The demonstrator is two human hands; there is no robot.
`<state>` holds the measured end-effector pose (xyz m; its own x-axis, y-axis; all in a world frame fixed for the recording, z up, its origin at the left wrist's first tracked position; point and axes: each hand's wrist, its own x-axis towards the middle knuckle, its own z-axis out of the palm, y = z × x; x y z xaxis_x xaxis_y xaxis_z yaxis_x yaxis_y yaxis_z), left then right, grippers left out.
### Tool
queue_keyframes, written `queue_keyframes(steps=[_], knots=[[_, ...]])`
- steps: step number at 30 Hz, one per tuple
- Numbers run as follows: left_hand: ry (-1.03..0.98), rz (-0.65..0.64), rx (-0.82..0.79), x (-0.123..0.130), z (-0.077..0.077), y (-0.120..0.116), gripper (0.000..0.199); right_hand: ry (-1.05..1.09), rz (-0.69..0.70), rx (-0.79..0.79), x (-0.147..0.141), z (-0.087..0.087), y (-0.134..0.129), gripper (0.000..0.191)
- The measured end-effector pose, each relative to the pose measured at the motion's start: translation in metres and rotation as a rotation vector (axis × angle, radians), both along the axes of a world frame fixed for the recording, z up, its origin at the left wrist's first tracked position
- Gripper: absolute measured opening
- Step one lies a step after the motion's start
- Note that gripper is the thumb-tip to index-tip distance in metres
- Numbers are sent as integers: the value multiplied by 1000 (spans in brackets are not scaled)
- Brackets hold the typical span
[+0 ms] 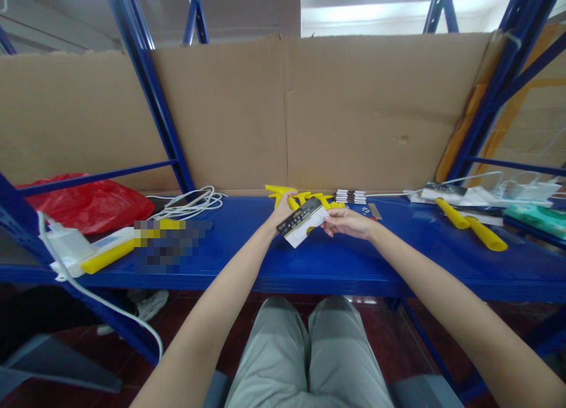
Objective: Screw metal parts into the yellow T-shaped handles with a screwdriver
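Observation:
A small black-and-white cardboard box (302,224) is held tilted above the blue table (247,249). Its dark face carries pale printing, and a yellow patch shows on the white part. My left hand (283,212) is closed round the box's left and far side, its fingers partly hidden behind it. At the right edge, my right hand (349,222) pinches the box between thumb and fingers. Several yellow plastic pieces (276,190) lie just beyond my hands. Beside them are a stack of small white-and-black pieces (351,196) and some tiny parts (365,210).
Coiled white cable (194,203), a red plastic bag (92,201) and a power strip (71,243) lie on the left. Yellow tubular handles (486,233) and packets (442,191) are on the right. Cardboard (331,113) walls the back between blue posts.

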<state>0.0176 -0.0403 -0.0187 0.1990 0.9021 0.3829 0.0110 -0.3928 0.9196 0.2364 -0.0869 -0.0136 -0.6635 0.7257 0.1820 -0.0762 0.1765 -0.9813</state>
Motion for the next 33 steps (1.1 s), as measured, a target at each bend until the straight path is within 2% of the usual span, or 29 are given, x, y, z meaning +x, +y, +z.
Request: queue_keyframes(steps=[2, 5, 9, 12, 15, 18, 21, 24, 26, 33], knots=[[13, 47, -40, 2, 4, -5, 71, -20, 11, 8, 0, 2, -2, 30], [-51, 81, -46, 6, 9, -13, 65, -30, -19, 8, -1, 3, -3, 31], [-186, 197, -31, 9, 16, -19, 52, -28, -148, -16, -3, 3, -1, 31], [-278, 290, -85, 6, 21, -19, 46, -15, -279, -38, -1, 5, 2, 27], [-337, 337, -164, 4, 26, -21, 37, 57, -468, -45, 5, 10, 7, 20], [-371, 365, -211, 4, 30, -26, 34, 184, -746, -20, 20, 20, 17, 20], [-370, 352, -241, 7, 31, -30, 35, 252, -1039, -19, 40, 31, 32, 13], [-339, 328, -272, 10, 29, -30, 36, 244, -1223, -45, 58, 40, 47, 13], [-318, 319, -281, 11, 27, -30, 38, 225, -1273, -51, 67, 44, 58, 15], [-264, 280, -291, 11, 25, -29, 42, 53, -1291, -189, 75, 43, 96, 12]])
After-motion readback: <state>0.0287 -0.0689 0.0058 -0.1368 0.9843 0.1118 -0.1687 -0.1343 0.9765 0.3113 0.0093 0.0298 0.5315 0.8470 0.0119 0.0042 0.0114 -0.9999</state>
